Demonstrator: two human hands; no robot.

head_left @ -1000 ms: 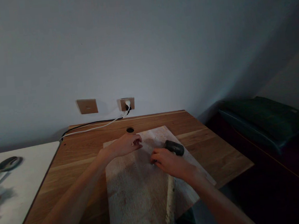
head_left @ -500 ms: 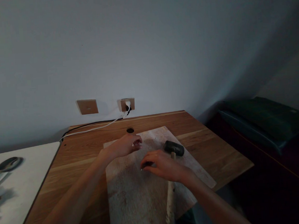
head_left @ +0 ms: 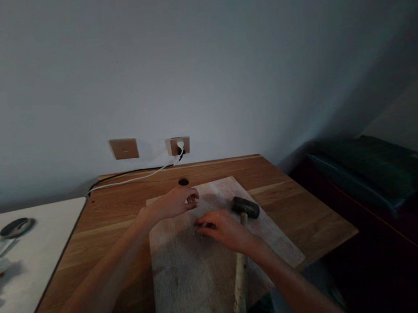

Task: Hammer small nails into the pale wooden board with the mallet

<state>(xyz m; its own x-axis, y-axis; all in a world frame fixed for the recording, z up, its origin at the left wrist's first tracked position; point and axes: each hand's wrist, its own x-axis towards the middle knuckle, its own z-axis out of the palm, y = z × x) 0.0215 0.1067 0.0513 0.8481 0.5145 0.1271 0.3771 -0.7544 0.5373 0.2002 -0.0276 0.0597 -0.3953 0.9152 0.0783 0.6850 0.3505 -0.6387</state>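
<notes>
My left hand (head_left: 176, 201) is over the far part of a worn wooden board (head_left: 182, 274), its fingers curled round something small and whitish that I cannot make out. Closer to me, my right hand (head_left: 224, 228) has thumb and fingers drawn together low over the board. Something tiny and pale shows at those fingertips, too small to name. A mallet with a black head (head_left: 245, 207) lies on the board beside my right hand. Its pale, worn handle (head_left: 240, 289) runs towards me, partly hidden under my right wrist.
The board rests on a wooden table (head_left: 308, 216) against a wall. White and black cables (head_left: 134, 179) run from a wall socket (head_left: 179, 146) along the table's back edge. A white surface at left (head_left: 56, 236) bears a dark round object (head_left: 17, 228) and blurred, pale items.
The fingers of my right hand have drawn closer together and shifted slightly. My left hand stays almost where it was, and the mallet still lies on the board.
</notes>
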